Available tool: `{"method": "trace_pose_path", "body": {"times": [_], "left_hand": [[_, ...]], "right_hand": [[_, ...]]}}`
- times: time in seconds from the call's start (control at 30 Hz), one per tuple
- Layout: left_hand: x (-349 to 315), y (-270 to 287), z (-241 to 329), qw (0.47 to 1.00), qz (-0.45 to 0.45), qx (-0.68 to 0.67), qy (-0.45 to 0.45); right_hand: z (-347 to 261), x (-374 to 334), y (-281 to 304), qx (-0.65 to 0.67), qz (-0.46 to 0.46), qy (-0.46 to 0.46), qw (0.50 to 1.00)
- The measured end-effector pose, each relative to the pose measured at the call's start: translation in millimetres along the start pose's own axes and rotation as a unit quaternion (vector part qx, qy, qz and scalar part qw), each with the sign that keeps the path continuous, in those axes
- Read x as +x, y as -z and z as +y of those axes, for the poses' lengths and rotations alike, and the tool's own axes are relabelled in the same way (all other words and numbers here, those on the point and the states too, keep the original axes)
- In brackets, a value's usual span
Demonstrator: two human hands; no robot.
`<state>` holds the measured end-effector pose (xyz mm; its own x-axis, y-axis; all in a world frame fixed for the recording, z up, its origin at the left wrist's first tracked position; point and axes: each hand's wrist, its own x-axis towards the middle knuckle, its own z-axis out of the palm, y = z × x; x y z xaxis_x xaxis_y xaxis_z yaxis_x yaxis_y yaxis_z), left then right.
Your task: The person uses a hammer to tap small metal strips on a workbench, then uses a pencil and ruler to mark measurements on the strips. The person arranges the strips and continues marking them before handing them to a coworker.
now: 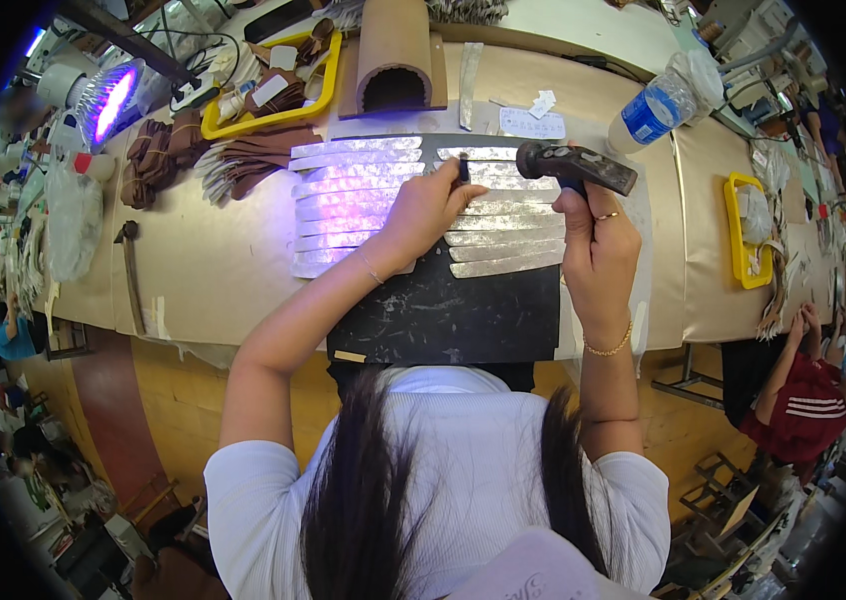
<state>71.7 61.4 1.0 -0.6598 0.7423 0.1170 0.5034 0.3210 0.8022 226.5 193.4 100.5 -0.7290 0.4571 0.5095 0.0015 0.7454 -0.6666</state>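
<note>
Strips run 9-to-3, at the nearer left hand's 3 o'clock; it pinches a peg, the right hand clamping a hammer.

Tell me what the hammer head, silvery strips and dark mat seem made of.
Hammer head: probably steel, dark and dull, with pale worn patches. Silvery strips: shiny, mottled; metal or a metallic coating, the look leaves it open. Dark mat: possibly rubber or plastic, matte, with pale scuffs.
</note>
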Motion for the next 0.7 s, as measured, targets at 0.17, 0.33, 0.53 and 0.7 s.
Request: {"method": "trace_pose_path", "body": {"times": [0.17,0.33,0.53,0.7], "left_hand": [[-1,5,-2,0.996,-0.018,-0.076,0.047],[-14,7,11,0.992,-0.077,-0.059,0.084],[-16,-1,2,0.993,-0.062,-0.074,0.068],[-16,-1,1,0.996,-0.06,-0.047,0.047]], "right_hand": [[-2,-4,-1,0.007,-0.006,-0.027,1.0],[1,-5,-4,0.027,0.004,-0.047,0.999],[11,-7,-7,0.015,0.006,-0.021,1.0],[5,-8,-6,0.029,-0.006,-0.066,0.997]]}}
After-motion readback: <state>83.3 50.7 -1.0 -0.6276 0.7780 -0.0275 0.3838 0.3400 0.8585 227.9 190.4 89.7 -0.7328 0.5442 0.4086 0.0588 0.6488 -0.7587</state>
